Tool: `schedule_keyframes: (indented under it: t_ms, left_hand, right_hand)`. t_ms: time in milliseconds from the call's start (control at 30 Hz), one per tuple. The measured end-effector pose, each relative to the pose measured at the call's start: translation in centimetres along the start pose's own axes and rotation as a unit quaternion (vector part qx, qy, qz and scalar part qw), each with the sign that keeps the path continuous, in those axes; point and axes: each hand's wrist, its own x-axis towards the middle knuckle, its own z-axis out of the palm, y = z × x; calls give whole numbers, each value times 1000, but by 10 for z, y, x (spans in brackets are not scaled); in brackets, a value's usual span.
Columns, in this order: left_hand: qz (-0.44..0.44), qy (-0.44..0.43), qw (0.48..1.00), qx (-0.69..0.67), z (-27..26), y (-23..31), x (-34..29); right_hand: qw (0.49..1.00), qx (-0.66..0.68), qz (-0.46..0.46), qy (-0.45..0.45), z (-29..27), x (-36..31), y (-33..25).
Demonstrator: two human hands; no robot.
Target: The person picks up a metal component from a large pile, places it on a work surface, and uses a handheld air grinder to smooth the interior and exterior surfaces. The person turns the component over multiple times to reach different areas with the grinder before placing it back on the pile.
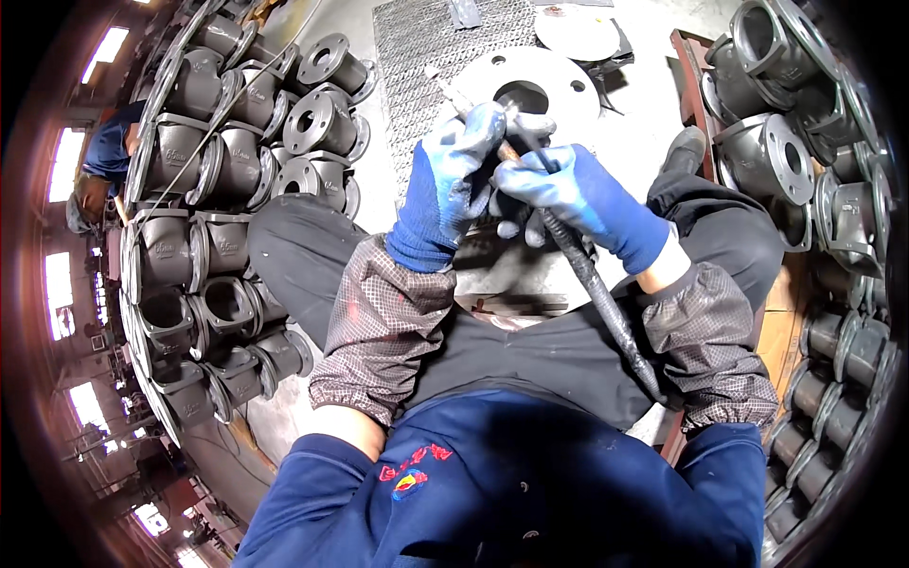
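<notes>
Both my hands wear blue gloves with paler, worn palms and meet in front of my lap. My right hand (554, 185) is closed round a black-wrapped hose (598, 293), which runs down across my right thigh. Near its upper end, between the hands, a short copper-brown part (508, 151) shows. The fingers of my left hand (454, 166) are curled beside that end; a thin pale tip sticks out above them, but what they grip is mostly hidden. Just beyond the hands is a pale round flange (559, 71) with a central opening and bolt holes, partly covered by my gloves.
Dark grey flanged valve bodies (237, 156) are stacked at my left, and more flanged castings (772, 156) fill the right side. A textured metal mat (407, 66) and a pale disc (578, 33) lie ahead. Another person (109, 151) bends over at far left.
</notes>
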Motion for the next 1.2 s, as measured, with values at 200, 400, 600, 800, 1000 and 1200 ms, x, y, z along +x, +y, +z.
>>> schedule_keyframes:
  t_ms: [200, 400, 600, 800, 1000, 1200]
  left_hand:
    - [52, 135, 985, 99, 19, 10, -9]
    - [45, 139, 976, 160, -2, 2, -16]
    - [30, 107, 982, 153, 1, 6, -25]
    - [-55, 50, 997, 37, 15, 9, -68]
    - [-426, -79, 892, -127, 28, -40, -119]
    - [-222, 206, 951, -61, -49, -28, -42]
  right_hand:
    - [785, -536, -215, 226, 5, 6, 24]
    - [984, -177, -7, -18, -14, -19, 2]
    - [997, -30, 46, -55, -7, -24, -2]
    - [987, -144, 25, -59, -28, -28, -15]
    - [928, -180, -172, 279, -77, -7, -25]
    - [870, -332, -95, 352, -133, 53, 1]
